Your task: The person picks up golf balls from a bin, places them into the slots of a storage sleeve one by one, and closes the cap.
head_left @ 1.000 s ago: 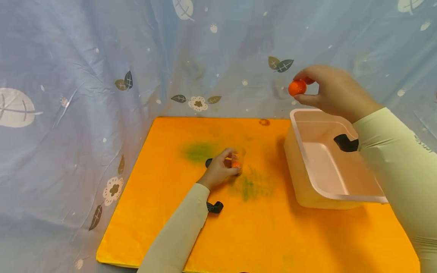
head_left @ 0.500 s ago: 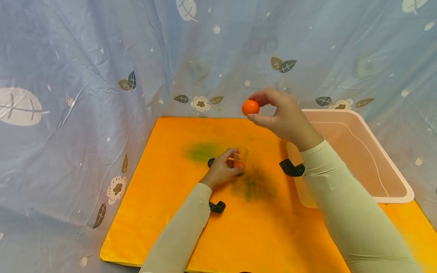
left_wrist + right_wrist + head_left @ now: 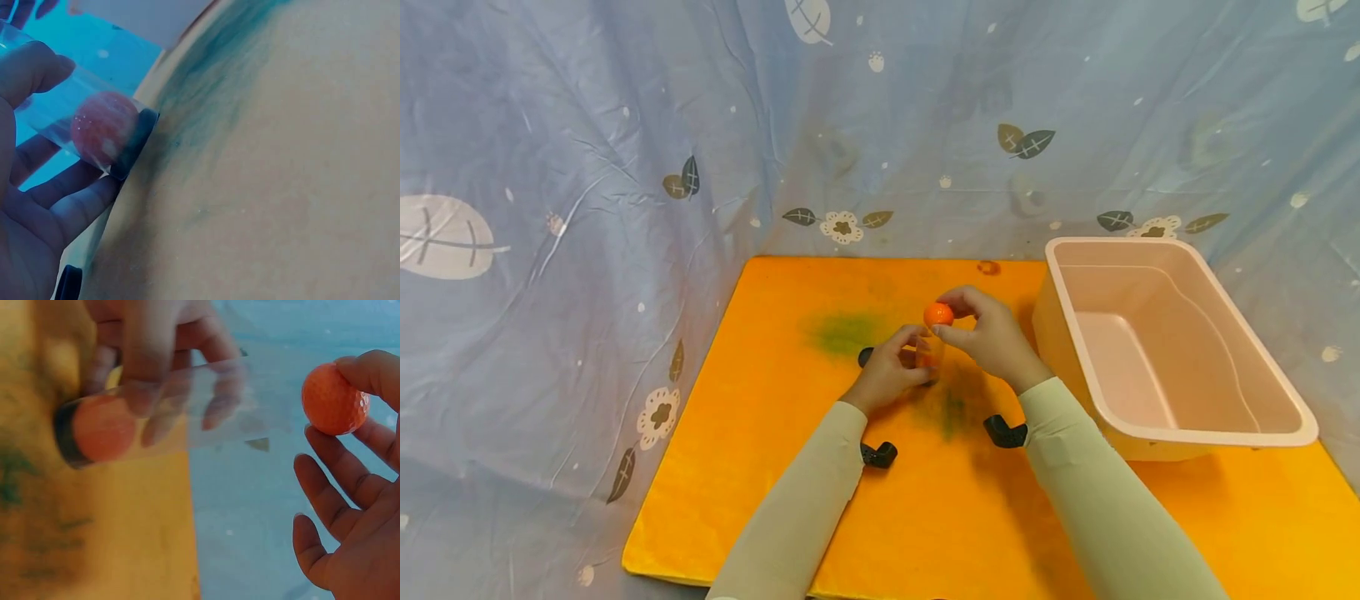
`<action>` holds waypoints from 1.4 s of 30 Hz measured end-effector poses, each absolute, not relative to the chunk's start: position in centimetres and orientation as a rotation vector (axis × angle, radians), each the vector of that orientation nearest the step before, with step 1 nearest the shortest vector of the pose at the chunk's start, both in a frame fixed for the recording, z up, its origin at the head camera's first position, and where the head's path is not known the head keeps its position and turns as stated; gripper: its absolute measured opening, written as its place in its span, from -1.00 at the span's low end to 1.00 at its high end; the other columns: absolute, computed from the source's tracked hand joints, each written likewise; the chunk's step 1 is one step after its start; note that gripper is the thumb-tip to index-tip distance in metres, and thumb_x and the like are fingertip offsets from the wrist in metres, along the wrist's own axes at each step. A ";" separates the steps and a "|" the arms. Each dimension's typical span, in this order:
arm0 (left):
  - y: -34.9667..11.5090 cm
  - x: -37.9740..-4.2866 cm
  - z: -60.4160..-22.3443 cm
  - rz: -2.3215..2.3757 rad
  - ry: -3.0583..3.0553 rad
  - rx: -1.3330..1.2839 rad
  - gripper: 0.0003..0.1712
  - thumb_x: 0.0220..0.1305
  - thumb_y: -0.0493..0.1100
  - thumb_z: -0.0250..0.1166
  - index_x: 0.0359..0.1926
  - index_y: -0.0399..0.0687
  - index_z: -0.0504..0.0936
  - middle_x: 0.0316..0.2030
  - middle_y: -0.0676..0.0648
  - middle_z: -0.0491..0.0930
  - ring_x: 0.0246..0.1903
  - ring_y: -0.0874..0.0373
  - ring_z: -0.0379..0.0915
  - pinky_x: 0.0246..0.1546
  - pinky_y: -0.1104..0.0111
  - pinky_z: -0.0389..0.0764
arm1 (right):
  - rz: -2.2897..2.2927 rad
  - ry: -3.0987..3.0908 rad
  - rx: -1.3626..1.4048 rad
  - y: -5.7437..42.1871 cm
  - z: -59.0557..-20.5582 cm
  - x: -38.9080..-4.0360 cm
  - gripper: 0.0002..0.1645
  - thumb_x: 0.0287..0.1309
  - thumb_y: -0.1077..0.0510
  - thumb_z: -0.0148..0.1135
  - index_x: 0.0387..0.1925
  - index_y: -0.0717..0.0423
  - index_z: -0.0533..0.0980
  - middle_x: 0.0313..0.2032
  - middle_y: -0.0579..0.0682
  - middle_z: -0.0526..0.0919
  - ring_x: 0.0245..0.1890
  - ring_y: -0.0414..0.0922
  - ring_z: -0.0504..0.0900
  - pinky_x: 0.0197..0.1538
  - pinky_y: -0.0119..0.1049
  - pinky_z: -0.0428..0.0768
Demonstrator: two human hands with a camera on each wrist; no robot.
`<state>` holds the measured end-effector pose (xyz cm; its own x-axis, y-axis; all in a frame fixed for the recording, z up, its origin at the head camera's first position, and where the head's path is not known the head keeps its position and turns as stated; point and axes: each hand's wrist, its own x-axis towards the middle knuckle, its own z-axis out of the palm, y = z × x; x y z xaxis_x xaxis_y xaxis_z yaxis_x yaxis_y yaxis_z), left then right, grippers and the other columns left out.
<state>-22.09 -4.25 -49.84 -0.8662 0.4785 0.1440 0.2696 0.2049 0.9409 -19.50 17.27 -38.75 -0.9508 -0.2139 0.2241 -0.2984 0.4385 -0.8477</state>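
— What do I have in the hands right now?

— My right hand point(image 3: 992, 337) pinches an orange ball point(image 3: 937, 314) between thumb and fingertips, just above the open mouth of a clear tube point(image 3: 181, 415). The other fingers of that hand are spread loosely. My left hand point(image 3: 887, 371) is wrapped round the tube, holding it upright on the orange mat point(image 3: 760, 467).

— Anything in the tube?

— Yes. Both wrist views show a second orange ball point(image 3: 103, 128) sitting at the bottom, against the tube's dark base.

— So how far along would you call it?

— I judge one ball is in and the one in my right hand is not yet dropped; it sits at the rim, not inside. The rest of the tube above the bottom ball looks free.

— And round about?

— The pink tub point(image 3: 1180, 417) stands on the mat to the right, well apart from the hands, and I see nothing in it from the head view. The mat has green smudges point(image 3: 842, 332) beside and under my left hand. A blue cloth with leaf and flower prints point(image 3: 587, 208) hangs behind and to the left.
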 end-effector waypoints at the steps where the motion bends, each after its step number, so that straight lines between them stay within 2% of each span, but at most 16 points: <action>1: -4.2 -22.1 -49.9 1.733 2.286 0.724 -0.37 0.40 -0.23 0.56 0.39 0.21 0.55 0.06 -0.03 0.58 0.02 0.08 0.72 0.14 0.14 0.68 | 1.562 -2.597 0.462 17.3 -39.1 -19.4 -0.60 0.37 0.23 0.54 0.17 0.12 0.64 0.05 0.05 0.73 0.06 0.08 0.62 0.12 0.18 0.61; 8: -4.2 -22.1 -49.8 1.715 2.301 0.726 -0.30 0.38 -0.25 0.57 0.43 0.30 0.54 0.10 0.00 0.60 0.08 0.10 0.70 0.20 0.10 0.65 | 1.557 -2.615 0.485 17.5 -40.3 -18.9 -0.57 0.36 0.23 0.56 0.19 0.19 0.64 0.08 0.10 0.66 0.11 0.10 0.58 0.25 0.15 0.49; 15: -4.0 -22.2 -49.8 1.711 2.319 0.710 -0.29 0.35 -0.29 0.59 0.44 0.03 0.52 0.09 -0.05 0.58 0.10 0.02 0.71 0.21 0.06 0.64 | 1.565 -2.642 0.481 17.8 -40.5 -19.2 -0.51 0.40 0.25 0.51 0.28 0.24 0.59 0.10 0.28 0.63 0.15 0.16 0.58 0.34 0.21 0.45; 21: -3.9 -22.0 -50.2 1.720 2.322 0.725 -0.34 0.35 -0.24 0.61 0.38 0.17 0.55 0.07 -0.05 0.59 0.11 0.01 0.71 0.20 0.10 0.65 | 1.523 -2.620 0.530 17.8 -39.6 -18.6 -0.50 0.40 0.20 0.54 0.29 0.17 0.61 0.10 0.19 0.68 0.14 0.12 0.61 0.33 0.20 0.47; 26: -4.0 -21.8 -50.4 1.709 2.333 0.727 -0.36 0.38 -0.19 0.60 0.36 0.25 0.56 0.09 -0.04 0.59 0.10 0.02 0.71 0.17 0.09 0.66 | 1.328 -2.616 0.693 17.2 -35.5 -17.6 -0.45 0.35 0.16 0.59 0.30 0.13 0.62 0.10 0.05 0.72 0.14 0.06 0.64 0.30 0.15 0.49; 33: -4.1 -21.9 -50.5 1.695 2.340 0.733 -0.34 0.39 -0.25 0.57 0.41 0.07 0.53 0.10 -0.07 0.55 0.13 0.01 0.69 0.15 0.05 0.67 | 1.169 -2.527 0.816 19.6 -26.0 -17.0 -0.39 0.31 0.20 0.61 0.33 0.13 0.61 0.10 0.03 0.74 0.15 0.00 0.63 0.27 0.08 0.49; 38: -4.1 -22.0 -50.7 1.679 2.353 0.724 -0.33 0.42 -0.21 0.56 0.45 0.00 0.52 0.12 -0.08 0.53 0.13 0.00 0.67 0.11 0.04 0.68 | 1.145 -2.515 0.640 23.7 -21.8 -18.0 -0.38 0.32 0.19 0.60 0.36 0.03 0.60 0.09 0.03 0.71 0.12 -0.10 0.61 0.25 -0.22 0.47; 42: -3.9 -22.0 -50.7 1.683 2.347 0.724 -0.31 0.41 -0.18 0.56 0.47 -0.03 0.50 0.12 -0.07 0.52 0.13 0.02 0.66 0.11 0.03 0.68 | 1.242 -2.562 0.415 28.1 -21.1 -19.7 -0.37 0.34 0.13 0.58 0.39 -0.06 0.59 0.06 -0.03 0.68 0.03 -0.13 0.63 0.07 -0.45 0.53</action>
